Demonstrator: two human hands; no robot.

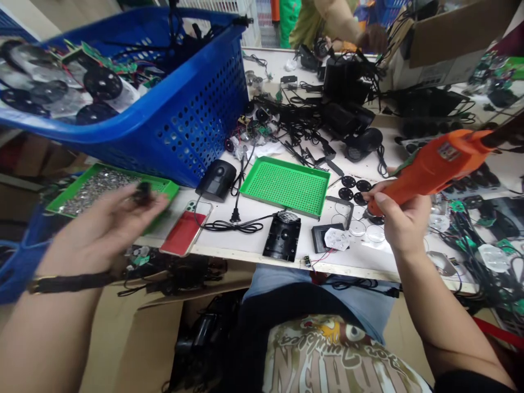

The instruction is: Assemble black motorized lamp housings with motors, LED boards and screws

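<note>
My left hand [102, 218], a little blurred, has its fingers closed on a small black part [142, 194]. It hovers over the near side of a green tray [168, 189] that holds many small metal screws. In my right hand [403, 221] is an orange electric screwdriver [434, 166], raised above the bench at the right and tilted. Between the hands, an open black housing [282, 239] lies at the bench's front edge with its power cord [235, 225] to the left. Beside it are a black square piece [321, 240] and a clear lens disc [337, 240].
A large blue basket [196, 114] of lamp parts rises at the left. A green perforated tray [286, 185], a red phone [182, 232], a black case [216, 179] and black discs [349, 182] lie on the bench. Cables pile up behind; a person's arm [339, 19] reaches in across the bench.
</note>
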